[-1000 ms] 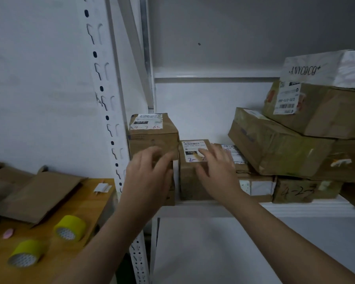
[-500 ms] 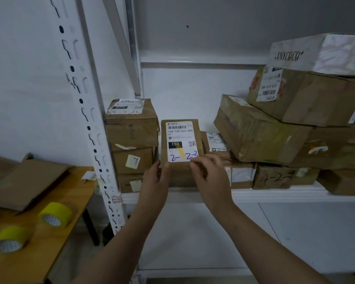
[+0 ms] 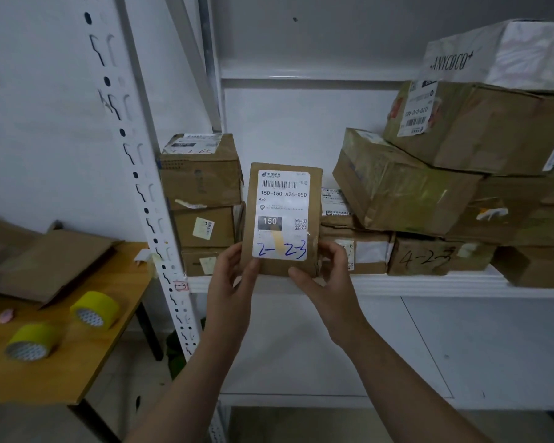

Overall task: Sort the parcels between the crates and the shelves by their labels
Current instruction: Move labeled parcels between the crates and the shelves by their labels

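Observation:
I hold a small brown cardboard parcel (image 3: 282, 187) upright in front of the white shelf (image 3: 429, 282). Its white label faces me and reads 150-150-A26-050, with "2-2-3" handwritten in blue. My left hand (image 3: 229, 289) grips its lower left edge and my right hand (image 3: 327, 282) grips its lower right corner. Behind it on the shelf, a stack of three brown boxes (image 3: 202, 203) stands at the left. A pile of larger boxes (image 3: 406, 187) leans at the right, one marked "4-2-3" (image 3: 426, 257).
A white slotted shelf upright (image 3: 141, 174) stands left of the parcels. A wooden table (image 3: 55, 356) at the left carries two yellow tape rolls (image 3: 93, 310) and flattened cardboard (image 3: 45, 263). A white "ANYCOCO" bag (image 3: 499, 55) tops the right pile. A lower shelf board (image 3: 461, 346) lies below.
Both hands reached to the parcel lying on the shelf, tipped it upright and drew it toward me; the label now faces the camera and looks larger.

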{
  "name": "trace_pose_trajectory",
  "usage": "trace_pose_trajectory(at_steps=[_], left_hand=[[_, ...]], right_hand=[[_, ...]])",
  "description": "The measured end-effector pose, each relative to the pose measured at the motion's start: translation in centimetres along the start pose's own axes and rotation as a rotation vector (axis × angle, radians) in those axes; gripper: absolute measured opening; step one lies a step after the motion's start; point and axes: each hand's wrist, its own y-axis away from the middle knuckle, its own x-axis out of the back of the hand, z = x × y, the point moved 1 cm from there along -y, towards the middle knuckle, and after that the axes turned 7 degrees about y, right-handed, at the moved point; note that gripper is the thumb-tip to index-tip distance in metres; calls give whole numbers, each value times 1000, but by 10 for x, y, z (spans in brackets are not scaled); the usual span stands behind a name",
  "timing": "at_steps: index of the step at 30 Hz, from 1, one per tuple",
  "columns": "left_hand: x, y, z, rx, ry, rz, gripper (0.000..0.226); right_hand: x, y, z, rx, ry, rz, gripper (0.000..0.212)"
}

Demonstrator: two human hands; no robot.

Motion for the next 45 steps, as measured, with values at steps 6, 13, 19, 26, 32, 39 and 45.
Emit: trace_pose_trajectory(at_steps=[6,13,19,26,32,39,45], left_hand=[[0,-1,3,-48,-28,-26,35],[6,-22,4,-180,-438,-116,53],[19,-44,6,-221,-611,-143,56],[27,-40,5,-351,-772,-183,47],[19,-41,28,-449,-750,-253,35],[4,-47,43,-477,-778,-378,35],[-47,-47,72,-533,-694,-414,34]], right_hand=[[-3,-1,-2,4,-5,22,57],[-7,-15,-12,24,10,112,39],[-22,-34,-18,79,385,78,62],[-28,-49,-11,231,862,30,55],[-28,-46,-15,277,1113,100,69],[-8,-20,-45,410,945,287,41],[47,-16,-94,541,967,440,28]])
